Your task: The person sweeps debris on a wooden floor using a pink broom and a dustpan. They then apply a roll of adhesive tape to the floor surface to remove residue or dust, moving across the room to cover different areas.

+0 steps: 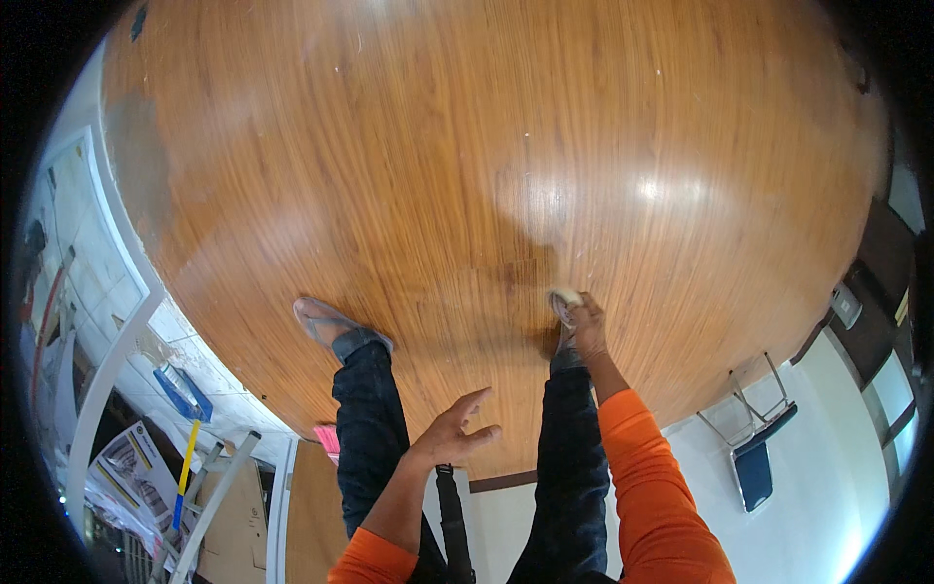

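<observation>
Low over the wood-patterned floor (418, 175), my right hand (591, 326) is bent down beside my right foot, fingers closed. A small pale, rounded thing (564, 295) shows at its fingertips; its kind is too small to tell. My right sandal (559, 313) is partly hidden by that hand. Between my legs hangs my left hand (457, 433), empty, with thumb and fingers apart. My left foot stands in a flat grey sandal (331, 321) on the same floor.
A dark strap (450, 516) hangs between my legs. Left, past a pale door frame (131, 350), are a ladder (219, 496), a blue tool (182, 391) and papers. A pink item (327, 443) lies near my left leg. A dark-seated chair (754, 467) is at right.
</observation>
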### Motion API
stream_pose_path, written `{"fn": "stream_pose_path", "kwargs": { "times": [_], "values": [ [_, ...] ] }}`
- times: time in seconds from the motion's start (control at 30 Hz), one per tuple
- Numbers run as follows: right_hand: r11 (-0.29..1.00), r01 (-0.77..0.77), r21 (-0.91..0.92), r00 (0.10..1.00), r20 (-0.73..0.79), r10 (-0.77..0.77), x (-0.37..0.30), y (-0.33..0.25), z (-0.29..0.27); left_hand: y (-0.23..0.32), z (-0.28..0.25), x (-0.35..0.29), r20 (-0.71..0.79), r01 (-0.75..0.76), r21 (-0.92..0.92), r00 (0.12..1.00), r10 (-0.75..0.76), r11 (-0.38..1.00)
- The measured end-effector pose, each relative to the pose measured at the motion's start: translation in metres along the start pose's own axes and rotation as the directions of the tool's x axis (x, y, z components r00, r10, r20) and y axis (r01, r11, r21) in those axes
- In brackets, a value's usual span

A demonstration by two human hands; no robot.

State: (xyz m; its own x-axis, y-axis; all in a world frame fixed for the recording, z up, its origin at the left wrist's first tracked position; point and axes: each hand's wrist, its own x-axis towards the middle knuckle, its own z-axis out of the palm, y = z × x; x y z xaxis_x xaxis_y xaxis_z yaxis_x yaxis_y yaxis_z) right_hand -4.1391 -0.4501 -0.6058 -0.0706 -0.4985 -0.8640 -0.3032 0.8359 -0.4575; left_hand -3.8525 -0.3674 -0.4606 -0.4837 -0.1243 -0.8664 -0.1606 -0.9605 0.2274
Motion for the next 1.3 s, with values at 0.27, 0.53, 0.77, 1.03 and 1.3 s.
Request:
{"fn": "stream_pose_path", "kwargs": {
  "times": [0.27, 0.53, 0.77, 1.03, 1.3],
  "values": [
    [0.799, -0.098, 0.594, 0.995, 0.058, 0.079, 0.026, -0.068, 0.002, 0.001, -0.003, -0.004, -0.027, -0.01, -0.051, 1.0, 0.008, 0.999],
    [0.872, -0.086, 0.482, 0.989, 0.147, 0.017, 0.032, -0.13, 0.076, 0.003, -0.016, -0.011, -0.097, -0.035, -0.084, 0.995, 0.027, 0.996],
    [0.955, 0.219, 0.202, 0.948, 0.186, -0.257, 0.079, -0.203, 0.15, -0.001, -0.033, -0.022, -0.073, -0.044, -0.12, 0.997, 0.035, 0.992],
    [0.903, 0.391, 0.177, 0.898, 0.144, -0.416, 0.109, -0.313, 0.245, -0.012, -0.066, -0.042, -0.121, -0.199, -0.19, 0.977, 0.178, 0.961],
    [0.823, 0.543, -0.167, 0.84, 0.096, -0.534, 0.133, -0.333, 0.292, -0.02, -0.095, -0.061, -0.225, -0.406, -0.311, 0.91, 0.349, 0.859]
  ]
}}
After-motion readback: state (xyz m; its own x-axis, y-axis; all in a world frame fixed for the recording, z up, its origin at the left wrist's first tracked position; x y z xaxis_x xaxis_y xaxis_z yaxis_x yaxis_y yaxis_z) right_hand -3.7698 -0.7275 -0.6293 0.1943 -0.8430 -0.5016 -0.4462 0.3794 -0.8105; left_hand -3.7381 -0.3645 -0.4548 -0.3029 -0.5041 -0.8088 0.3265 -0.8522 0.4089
